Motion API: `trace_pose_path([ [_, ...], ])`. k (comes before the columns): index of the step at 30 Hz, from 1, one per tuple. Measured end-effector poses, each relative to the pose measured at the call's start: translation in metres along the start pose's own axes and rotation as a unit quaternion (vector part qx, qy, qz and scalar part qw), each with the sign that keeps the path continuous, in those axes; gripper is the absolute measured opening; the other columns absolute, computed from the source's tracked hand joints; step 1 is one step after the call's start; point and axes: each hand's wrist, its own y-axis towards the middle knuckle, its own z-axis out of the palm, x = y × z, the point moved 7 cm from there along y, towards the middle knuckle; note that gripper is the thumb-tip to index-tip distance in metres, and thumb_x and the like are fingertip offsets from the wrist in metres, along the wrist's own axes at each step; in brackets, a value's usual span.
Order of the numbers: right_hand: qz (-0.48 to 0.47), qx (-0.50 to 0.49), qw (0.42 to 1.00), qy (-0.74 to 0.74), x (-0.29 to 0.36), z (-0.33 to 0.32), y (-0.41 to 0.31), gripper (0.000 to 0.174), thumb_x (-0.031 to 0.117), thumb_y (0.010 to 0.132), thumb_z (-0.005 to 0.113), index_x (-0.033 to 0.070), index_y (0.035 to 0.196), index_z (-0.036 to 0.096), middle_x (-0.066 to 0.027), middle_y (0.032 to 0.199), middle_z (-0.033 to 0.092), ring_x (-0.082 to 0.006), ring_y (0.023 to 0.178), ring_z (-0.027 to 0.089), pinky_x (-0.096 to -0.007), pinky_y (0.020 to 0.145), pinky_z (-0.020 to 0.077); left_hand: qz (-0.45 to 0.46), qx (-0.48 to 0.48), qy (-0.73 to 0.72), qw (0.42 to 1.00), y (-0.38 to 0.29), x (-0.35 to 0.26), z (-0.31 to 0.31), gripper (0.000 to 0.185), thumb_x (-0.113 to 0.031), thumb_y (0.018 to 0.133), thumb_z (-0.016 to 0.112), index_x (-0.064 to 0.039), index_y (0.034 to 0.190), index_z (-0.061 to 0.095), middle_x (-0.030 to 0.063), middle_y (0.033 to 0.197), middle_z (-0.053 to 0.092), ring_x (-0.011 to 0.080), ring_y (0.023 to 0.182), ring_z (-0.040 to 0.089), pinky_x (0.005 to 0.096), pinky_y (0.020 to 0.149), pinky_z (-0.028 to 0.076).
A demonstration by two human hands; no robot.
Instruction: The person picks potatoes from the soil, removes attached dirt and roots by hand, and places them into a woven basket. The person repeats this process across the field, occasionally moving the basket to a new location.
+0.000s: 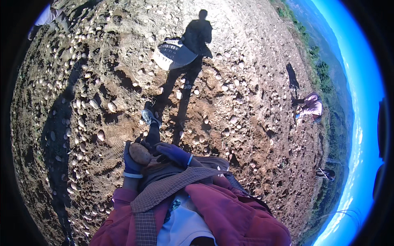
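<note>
My left hand (pixel 131 166), in a blue glove with a pale cuff, is shut on a large brown potato (pixel 140 153) in front of my waist. Close to the potato's right side is my right hand (pixel 174 153), gloved the same way. Its fingers point left and look apart; the palm is turned from view, and I see nothing held in it. Beyond my foot, a pale woven basket (pixel 163 61) sits on the soil, partly covered by my shadow.
Many loose potatoes (pixel 112 107) lie over the uneven dug soil (pixel 126 129). My shoe (pixel 149 117) is planted just ahead. One person (pixel 311 106) bends over at the right; another (pixel 326 174) is farther off. Part of a person (pixel 50 15) shows at upper left.
</note>
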Motion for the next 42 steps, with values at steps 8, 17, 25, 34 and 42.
trace_pose_path([
  [8,0.142,-0.028,0.989,-0.029,0.048,-0.129,0.116,0.053,0.043,0.098,0.052,0.003,0.132,0.047,-0.0125,0.113,0.065,-0.0213,0.09,0.066,-0.0344,0.079,0.0536,0.009,0.008,-0.174,0.985,0.116,-0.047,0.016,0.061,-0.052,0.093,0.051,-0.002,0.127,0.055,0.0193,0.115,0.062,0.0338,0.105,0.059,0.047,0.099,0.045],
  [17,-0.039,-0.223,0.957,-0.183,0.172,-0.377,0.348,0.033,0.025,0.09,0.064,0.007,0.117,0.058,-0.0122,0.109,0.062,-0.0252,0.097,0.061,-0.0348,0.08,0.0509,0.086,-0.026,-0.252,0.964,0.194,-0.126,-0.008,0.068,-0.06,0.089,0.051,-0.006,0.131,0.052,0.0183,0.111,0.063,0.0361,0.104,0.06,0.0493,0.093,0.05],
  [25,-0.111,-0.118,0.618,-0.77,0.173,-0.558,0.621,0.03,0.023,0.09,0.064,0.005,0.114,0.06,-0.0119,0.1,0.064,-0.0251,0.085,0.064,-0.038,0.07,0.053,0.205,-0.205,-0.215,0.933,0.289,-0.09,-0.051,0.073,-0.064,0.089,0.048,-0.004,0.131,0.05,0.0205,0.104,0.065,0.0387,0.09,0.063,0.0498,0.082,0.052],
  [34,0.283,-0.161,0.944,-0.062,0.07,-0.584,0.764,0.051,0.045,0.09,0.061,0.004,0.121,0.061,-0.0125,0.114,0.067,-0.0243,0.104,0.062,-0.04,0.087,0.0495,0.114,-0.379,-0.268,0.878,0.36,0.078,-0.032,0.065,-0.063,0.089,0.046,-0.003,0.11,0.062,0.0193,0.096,0.067,0.0383,0.085,0.063,0.0486,0.081,0.052],
  [42,-0.128,-0.22,0.933,-0.254,0.334,-0.653,0.799,0.035,0.03,0.093,0.062,0.001,0.111,0.066,-0.0098,0.102,0.069,-0.0231,0.093,0.062,-0.0336,0.083,0.0483,0.159,-0.312,-0.354,0.867,0.417,0.067,0.004,0.063,-0.061,0.09,0.044,-0.002,0.106,0.062,0.018,0.093,0.067,0.0369,0.084,0.064,0.0491,0.08,0.052],
])
